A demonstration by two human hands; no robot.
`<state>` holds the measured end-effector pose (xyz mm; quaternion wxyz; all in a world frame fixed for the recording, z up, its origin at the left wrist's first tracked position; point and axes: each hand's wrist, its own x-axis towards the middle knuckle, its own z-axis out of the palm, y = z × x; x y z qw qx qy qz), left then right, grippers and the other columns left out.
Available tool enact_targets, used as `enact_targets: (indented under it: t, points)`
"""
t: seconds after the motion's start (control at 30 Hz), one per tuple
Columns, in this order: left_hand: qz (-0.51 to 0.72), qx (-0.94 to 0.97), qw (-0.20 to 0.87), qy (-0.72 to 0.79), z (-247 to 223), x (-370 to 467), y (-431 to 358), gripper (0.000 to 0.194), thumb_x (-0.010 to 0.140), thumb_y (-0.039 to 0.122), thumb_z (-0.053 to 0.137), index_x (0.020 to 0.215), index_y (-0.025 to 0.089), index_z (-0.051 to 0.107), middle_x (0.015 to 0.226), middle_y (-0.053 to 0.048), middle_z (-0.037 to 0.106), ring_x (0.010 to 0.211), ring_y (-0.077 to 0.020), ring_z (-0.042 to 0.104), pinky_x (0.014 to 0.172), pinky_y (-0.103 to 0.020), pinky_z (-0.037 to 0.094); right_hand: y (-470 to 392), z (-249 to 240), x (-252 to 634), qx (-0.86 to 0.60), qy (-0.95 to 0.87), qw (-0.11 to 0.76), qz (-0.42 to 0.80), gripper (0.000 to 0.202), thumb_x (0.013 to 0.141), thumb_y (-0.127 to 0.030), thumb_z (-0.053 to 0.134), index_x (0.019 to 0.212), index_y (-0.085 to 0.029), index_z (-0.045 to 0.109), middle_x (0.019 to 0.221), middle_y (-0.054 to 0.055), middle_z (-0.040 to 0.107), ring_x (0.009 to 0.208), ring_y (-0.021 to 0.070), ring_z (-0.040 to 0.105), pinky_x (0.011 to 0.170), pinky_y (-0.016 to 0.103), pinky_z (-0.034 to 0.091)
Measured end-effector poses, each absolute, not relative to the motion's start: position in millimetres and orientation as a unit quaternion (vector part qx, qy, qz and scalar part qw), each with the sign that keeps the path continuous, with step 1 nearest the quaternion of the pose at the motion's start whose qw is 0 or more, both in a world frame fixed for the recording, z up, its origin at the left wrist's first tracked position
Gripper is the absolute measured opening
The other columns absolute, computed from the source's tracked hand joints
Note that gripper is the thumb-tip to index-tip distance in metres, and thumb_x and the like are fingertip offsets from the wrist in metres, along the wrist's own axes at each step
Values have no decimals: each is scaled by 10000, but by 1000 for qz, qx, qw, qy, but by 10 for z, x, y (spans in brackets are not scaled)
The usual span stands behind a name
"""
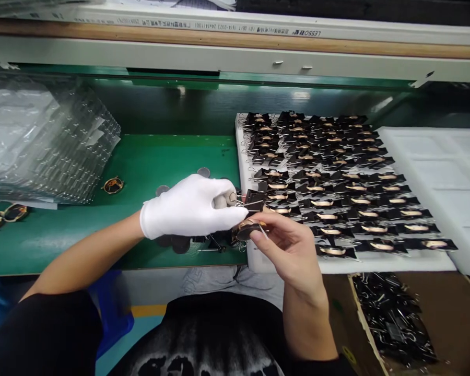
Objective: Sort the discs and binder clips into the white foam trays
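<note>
My left hand (pixel 194 206), in a white glove, pinches the wire handles of a black binder clip (pixel 254 198). Just beside it, my bare right hand (pixel 288 243) holds a small round dark piece with a gold-coloured edge (pixel 248 230) between thumb and fingers. The clip is right above this piece; whether they touch is hard to tell. Dark round discs (pixel 180 244) lie on the green table under and around my left hand. To the right, a white foam tray (pixel 254 261) bears rows of black clips clamped on gold-coloured pieces.
Stacked clear plastic trays (pixel 43 141) stand at the left. Near them lie a round gold-rimmed piece (pixel 113 185) and a gold-framed pair (pixel 6 215). A second white foam tray (pixel 438 162) is at the right; below it, a box holds loose black clips (pixel 395 318).
</note>
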<state>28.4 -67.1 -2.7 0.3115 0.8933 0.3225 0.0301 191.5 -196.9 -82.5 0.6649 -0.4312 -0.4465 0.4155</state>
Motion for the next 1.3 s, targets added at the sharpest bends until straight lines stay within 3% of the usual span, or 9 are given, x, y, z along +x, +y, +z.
enact_targets:
  t: [0.17,0.37,0.57,0.77,0.97,1.03,1.13,1.2,1.3]
  points:
    - [50,862,352,362,-41,331,-706,369,861,468,597,629,206,479,555,58,448,540,-100,409,481,-242,305,-1992,-782,1914,-448,-436,660,416,172,847,-170,799,975,-280,833,956,32,807,844,180,765,701,275,660]
    - [140,839,392,350,-127,315,-651,355,827,468,657,640,175,586,577,48,474,550,-86,405,488,-228,326,-1988,-826,1894,-428,-335,709,448,143,852,-263,820,995,-270,818,985,49,793,857,186,738,848,371,646]
    - [224,856,332,327,-149,245,-651,333,838,464,678,673,175,675,578,32,537,544,-92,450,499,-221,371,-1763,-780,1773,-360,-76,808,460,109,869,-333,798,952,-271,767,1028,8,758,936,147,697,942,360,601]
    - [227,885,246,324,-182,250,-704,357,888,456,652,673,174,686,535,48,500,511,-74,389,477,-202,329,-1622,-806,1573,-329,-76,823,457,156,844,-350,818,966,-265,773,1015,14,758,1006,161,681,1008,370,548]
    - [235,881,258,319,-183,284,-724,414,892,461,648,609,161,609,514,58,423,500,-64,339,465,-197,298,-1612,-791,1489,-332,-65,826,451,151,847,-335,812,969,-260,765,1042,25,762,1015,176,683,970,385,562]
    - [209,878,282,326,-152,282,-710,395,903,471,642,652,167,624,532,56,458,511,-73,383,483,-200,333,-1613,-775,1498,-330,-67,825,454,146,848,-336,809,967,-266,762,1046,20,758,1009,172,684,963,382,566]
    - [155,880,327,307,-128,265,-593,392,982,505,539,877,172,717,669,21,644,582,-106,553,576,-222,447,-1640,-746,1545,-333,-78,835,430,133,865,-353,780,972,-280,748,1057,11,745,1034,178,690,992,400,565]
    - [147,897,281,309,-163,247,-449,443,1033,506,445,991,175,736,792,-16,725,667,-133,638,664,-252,488,-1673,-732,1593,-331,-77,848,408,122,893,-381,746,958,-279,732,1030,1,728,1027,179,701,994,404,569]
    - [91,944,71,309,-289,217,-212,401,1043,459,452,1040,193,752,931,-64,756,804,-196,688,752,-311,465,-1719,-729,1659,-335,-56,857,387,163,890,-416,748,886,-259,705,891,-28,680,854,140,705,896,344,596]
